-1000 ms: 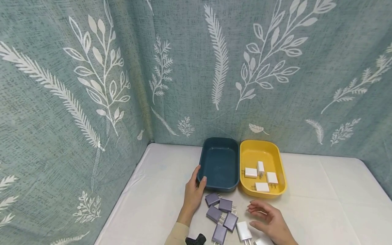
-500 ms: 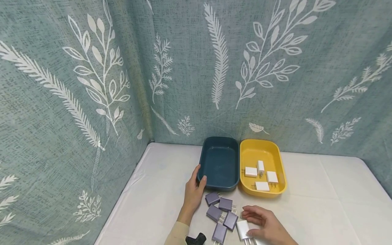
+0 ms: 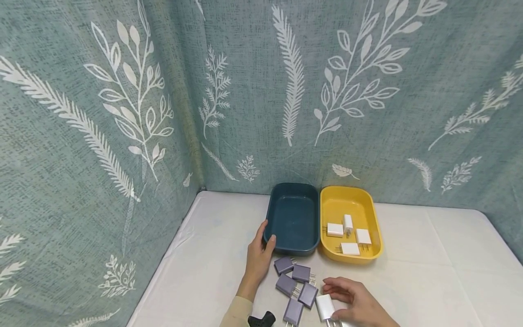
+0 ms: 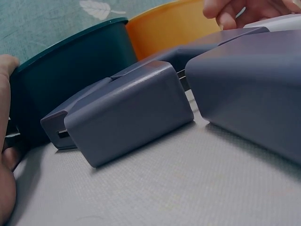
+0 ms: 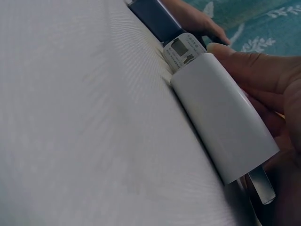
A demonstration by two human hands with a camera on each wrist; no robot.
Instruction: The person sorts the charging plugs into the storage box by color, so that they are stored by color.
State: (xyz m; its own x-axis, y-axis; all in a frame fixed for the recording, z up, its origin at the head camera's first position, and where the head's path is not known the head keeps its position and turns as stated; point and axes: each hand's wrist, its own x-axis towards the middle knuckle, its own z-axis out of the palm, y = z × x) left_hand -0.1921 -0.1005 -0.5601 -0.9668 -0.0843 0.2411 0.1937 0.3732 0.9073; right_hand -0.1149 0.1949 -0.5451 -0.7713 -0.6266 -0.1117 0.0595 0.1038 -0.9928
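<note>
- White, glossy, block-shaped plastic charger (image 3: 325,307): near the bottom edge of the head view, right of centre, lying on the white cloth (image 3: 429,254). Its long axis runs steeply, from upper left down to lower right; its metal prongs point to the bottom of the frame.
- Left hand (image 3: 257,261), lower centre: fingers extended, thumb spread apart from them, touching the near left corner of the dark-blue, rounded rectangular bin (image 3: 292,222).
- Five purple-grey, block-shaped chargers (image 3: 293,312), clustered below that bin and left of the white charger: three have prongs towards the right, one upward, one towards the bottom edge.
- Second white charger (image 3: 347,324), cut off by the bottom edge; the right wrist view shows it large, a metal prong pointing lower right.
- Yellow, rounded rectangular bin (image 3: 347,206), just right of the dark-blue one, with four white block-shaped chargers (image 3: 350,249) inside.
- Right hand (image 3: 357,299), lower right of centre: thumb and curved fingers parted about the first white charger, thumb tip at its right edge; I cannot tell whether it has hold.
</note>
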